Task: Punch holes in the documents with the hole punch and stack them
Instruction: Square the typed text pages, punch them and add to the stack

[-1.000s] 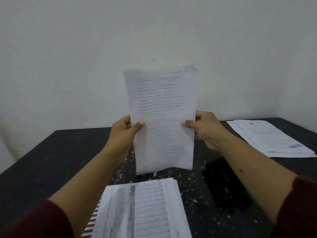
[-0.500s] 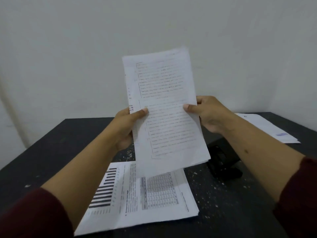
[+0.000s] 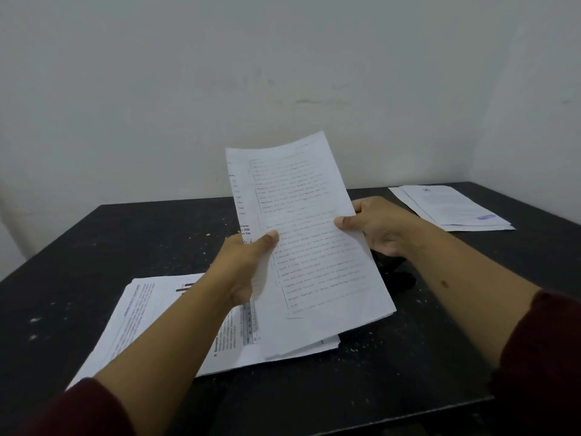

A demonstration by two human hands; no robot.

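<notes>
I hold a thin bundle of printed sheets (image 3: 309,234) tilted above the black table (image 3: 125,240). My left hand (image 3: 243,265) pinches its left edge and my right hand (image 3: 375,226) grips its right edge. The bundle's lower end hangs just over a stack of printed documents (image 3: 151,313) lying flat at the front left. The black hole punch (image 3: 397,276) sits on the table to the right, mostly hidden behind the bundle and my right hand.
A second pile of white papers (image 3: 452,207) lies at the far right corner of the table. White paper specks dot the tabletop. A plain wall stands behind the table, whose front edge runs near my right sleeve.
The bundle has come down from upright at face height and tilted back toward the table, its lower end now over the front stack. Both hands kept their grip and dropped with it.
</notes>
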